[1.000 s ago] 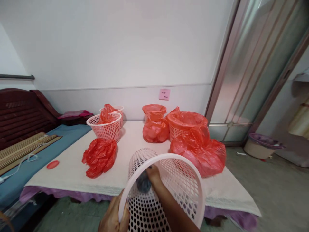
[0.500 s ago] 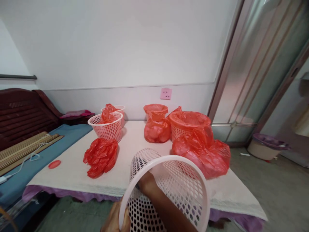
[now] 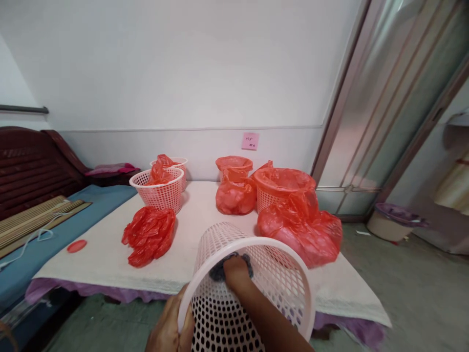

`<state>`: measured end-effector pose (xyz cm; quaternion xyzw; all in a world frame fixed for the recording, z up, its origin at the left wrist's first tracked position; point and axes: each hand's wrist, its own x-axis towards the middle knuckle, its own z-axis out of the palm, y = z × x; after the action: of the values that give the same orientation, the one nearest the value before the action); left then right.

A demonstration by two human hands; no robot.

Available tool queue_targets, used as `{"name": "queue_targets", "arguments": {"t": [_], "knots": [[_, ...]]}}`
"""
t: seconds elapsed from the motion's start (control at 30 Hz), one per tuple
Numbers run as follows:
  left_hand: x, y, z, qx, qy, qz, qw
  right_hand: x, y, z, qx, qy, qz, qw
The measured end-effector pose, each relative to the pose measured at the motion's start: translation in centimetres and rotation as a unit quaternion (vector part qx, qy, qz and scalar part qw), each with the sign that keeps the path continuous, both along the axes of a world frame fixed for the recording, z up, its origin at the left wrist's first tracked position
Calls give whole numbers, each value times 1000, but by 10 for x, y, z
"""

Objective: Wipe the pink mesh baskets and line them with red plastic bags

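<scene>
One basket (image 3: 220, 237), left hand (image 3: 170, 320) clamped on rim (image 3: 264, 241)
Beyond, more cloth (image 3: 219, 272) shows around right hand (image 3: 236, 270) — grip unclear, likely wiping

The left hand (image 3: 169, 320) was bare, broad and gently rounded in outline, and its lower part lay out of view. The right hand (image 3: 235, 269) was bare too, compact and blunt in shape, its fingertips hidden and its wrist slimmer than the arm behind it. The right forearm (image 3: 266, 314) was long and smooth, uncovered along all its visible length, and it widened evenly away from the wrist
</scene>
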<state>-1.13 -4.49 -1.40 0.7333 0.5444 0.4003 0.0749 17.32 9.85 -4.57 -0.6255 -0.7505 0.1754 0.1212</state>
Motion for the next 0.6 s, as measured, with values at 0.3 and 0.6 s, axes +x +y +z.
{"name": "queue_targets", "arguments": {"t": [0.3,0.6], "knots": [[-21,13,3,-85,-153,93,980,-10,-63,58,-76,237,98,964],[-49,30,7,-228,-473,192,829,64,-147,87,289,540,-302,731]]}}
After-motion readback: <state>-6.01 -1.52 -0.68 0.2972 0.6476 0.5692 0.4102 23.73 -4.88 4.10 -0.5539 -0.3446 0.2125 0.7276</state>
